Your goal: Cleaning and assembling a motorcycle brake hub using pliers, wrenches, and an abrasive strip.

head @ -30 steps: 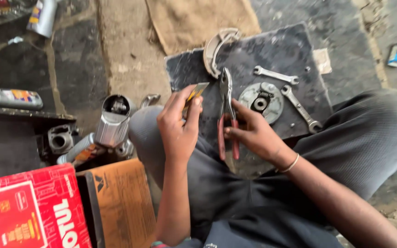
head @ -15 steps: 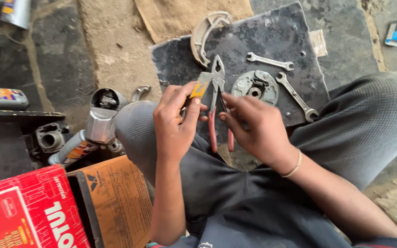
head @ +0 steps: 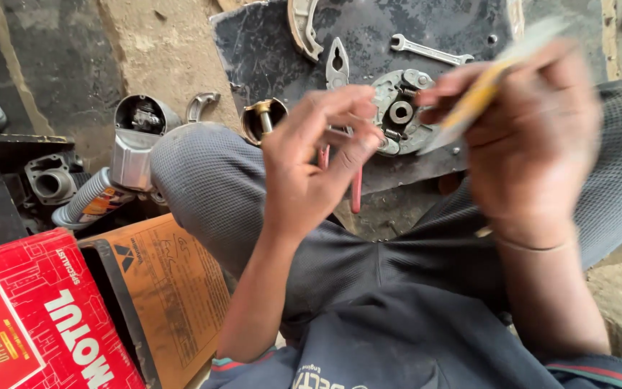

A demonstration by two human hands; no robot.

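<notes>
You are now gripping the pliers in your left hand and the blurred yellow strip in your right hand; they have swapped hands, both hovering just above the round metal plate, so the work is shifting.

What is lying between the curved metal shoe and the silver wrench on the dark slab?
In the head view, the pliers lie between the curved shoe and the wrench.

Soft, even daylight with faint shadows; the right hand is motion-blurred, everything else fairly sharp.
</notes>
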